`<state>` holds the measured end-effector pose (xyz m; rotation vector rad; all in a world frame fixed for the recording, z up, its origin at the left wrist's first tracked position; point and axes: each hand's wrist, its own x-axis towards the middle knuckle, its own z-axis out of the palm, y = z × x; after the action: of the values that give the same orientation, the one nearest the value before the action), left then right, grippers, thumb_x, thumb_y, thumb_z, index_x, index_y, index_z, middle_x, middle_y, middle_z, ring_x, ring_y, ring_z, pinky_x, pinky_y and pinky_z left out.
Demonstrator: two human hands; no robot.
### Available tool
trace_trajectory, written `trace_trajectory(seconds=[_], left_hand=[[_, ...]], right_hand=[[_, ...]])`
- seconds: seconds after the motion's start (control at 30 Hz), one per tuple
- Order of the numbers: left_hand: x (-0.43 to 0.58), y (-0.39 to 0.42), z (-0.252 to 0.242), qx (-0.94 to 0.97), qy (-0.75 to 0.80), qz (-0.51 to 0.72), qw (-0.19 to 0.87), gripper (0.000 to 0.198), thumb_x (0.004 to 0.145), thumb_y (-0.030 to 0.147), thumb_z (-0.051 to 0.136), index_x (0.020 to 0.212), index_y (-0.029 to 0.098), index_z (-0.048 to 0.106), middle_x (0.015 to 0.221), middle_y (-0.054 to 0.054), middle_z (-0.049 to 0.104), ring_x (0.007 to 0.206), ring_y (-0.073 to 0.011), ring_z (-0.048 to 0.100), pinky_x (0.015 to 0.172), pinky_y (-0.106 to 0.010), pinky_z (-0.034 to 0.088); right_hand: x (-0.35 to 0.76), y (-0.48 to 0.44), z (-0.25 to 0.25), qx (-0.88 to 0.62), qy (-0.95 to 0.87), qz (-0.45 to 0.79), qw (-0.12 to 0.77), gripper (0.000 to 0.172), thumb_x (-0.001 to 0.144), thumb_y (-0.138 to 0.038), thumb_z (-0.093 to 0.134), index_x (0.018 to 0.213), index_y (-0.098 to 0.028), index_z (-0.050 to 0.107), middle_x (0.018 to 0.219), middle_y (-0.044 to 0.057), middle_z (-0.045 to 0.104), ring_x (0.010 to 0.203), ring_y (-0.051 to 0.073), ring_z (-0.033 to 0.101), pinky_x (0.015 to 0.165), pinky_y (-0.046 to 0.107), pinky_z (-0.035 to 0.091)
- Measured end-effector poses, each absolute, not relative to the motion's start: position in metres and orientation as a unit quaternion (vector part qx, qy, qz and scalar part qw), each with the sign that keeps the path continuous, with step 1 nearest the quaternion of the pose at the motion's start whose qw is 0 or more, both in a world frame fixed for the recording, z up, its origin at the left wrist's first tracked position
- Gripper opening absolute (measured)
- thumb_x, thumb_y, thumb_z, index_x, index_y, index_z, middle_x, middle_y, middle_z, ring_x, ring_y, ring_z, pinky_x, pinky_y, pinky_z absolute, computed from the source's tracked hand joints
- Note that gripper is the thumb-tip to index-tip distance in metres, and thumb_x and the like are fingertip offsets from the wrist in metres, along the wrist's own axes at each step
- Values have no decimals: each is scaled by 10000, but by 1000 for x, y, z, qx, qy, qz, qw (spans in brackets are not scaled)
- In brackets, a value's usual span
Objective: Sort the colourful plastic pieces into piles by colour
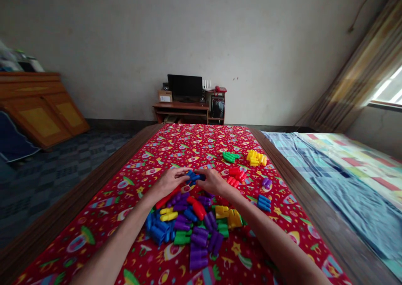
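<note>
Just beyond a mixed heap of plastic building blocks, my two hands meet over blue building blocks. My left hand pinches the blue piece from its left side, thumb and fingers curved round it. From the other side my right hand grips the blue piece with bent fingers, which partly cover it. Whether the blue blocks are joined cannot be made out. The heap below my wrists mixes purple, blue, green, yellow and red blocks, among them a red block.
Sorted groups lie at the right: green blocks, yellow blocks, red blocks, purple blocks and blue blocks. A red patterned cloth covers the wooden table. A bed adjoins on the right.
</note>
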<state>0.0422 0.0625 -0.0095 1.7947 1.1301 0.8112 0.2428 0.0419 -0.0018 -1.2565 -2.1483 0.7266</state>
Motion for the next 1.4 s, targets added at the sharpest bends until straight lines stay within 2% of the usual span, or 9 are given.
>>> trace_trajectory(seconds=[0.13,0.27,0.47,0.63,0.77,0.87,1.07,1.27,1.4], left_hand=[[43,60,-12,737,441,321,399,472,746,487,616,1066,159,732,1035,-74,760,1023,-291,677,915,-397,518],[48,57,-10,749,435,316,388,526,791,518,569,1141,150,707,1051,-75,756,980,-276,695,874,-376,539],[33,51,14,789,495,280,233,438,850,430,503,1116,157,718,1057,-71,755,985,-266,691,895,-346,518],[37,44,11,822,479,226,208,413,888,394,475,1153,165,694,1100,-84,741,995,-250,688,883,-323,521],[65,27,0,877,382,204,208,358,913,365,495,1174,197,673,1179,-71,708,1080,-220,650,963,-312,486],[85,9,1,904,334,184,192,325,930,315,513,1206,208,648,1223,-72,679,1143,-215,614,1013,-325,458],[112,-20,10,941,230,170,181,279,957,278,506,1193,198,633,1221,-66,669,1168,-190,581,1058,-322,418],[116,-24,-4,958,210,152,124,266,980,278,460,1141,176,646,1133,-71,697,1104,-193,602,1008,-323,446],[115,-27,-9,960,211,173,70,247,987,273,442,1098,184,643,1067,-63,708,1026,-193,625,985,-345,454]], right_hand=[[248,44,3,-438,-790,338,265,297,730,-140,591,994,-138,725,640,-43,584,568,84,440,539,187,331],[258,46,10,-435,-801,315,265,170,734,-207,652,871,-140,726,617,-46,568,564,81,450,538,188,318],[293,56,24,-474,-775,260,327,269,778,-367,640,924,-162,736,715,-9,662,606,107,518,582,206,366],[323,51,43,-509,-768,200,333,302,783,-418,627,900,-161,735,702,-8,645,615,109,512,588,221,352],[359,35,62,-525,-782,171,289,308,778,-455,626,800,-160,714,594,-32,553,547,86,432,527,219,289],[391,12,67,-549,-774,171,266,334,788,-477,613,827,-158,705,605,-29,549,547,88,425,513,224,277],[420,-47,34,-593,-767,169,180,324,821,-469,590,779,-156,663,639,-16,587,568,99,471,531,231,300],[412,-85,5,-629,-766,107,83,325,851,-471,579,928,-175,691,786,56,692,680,168,599,604,259,376],[412,-89,10,-654,-749,-2,101,310,886,-429,534,1014,-192,686,905,97,710,769,194,635,660,276,402]])
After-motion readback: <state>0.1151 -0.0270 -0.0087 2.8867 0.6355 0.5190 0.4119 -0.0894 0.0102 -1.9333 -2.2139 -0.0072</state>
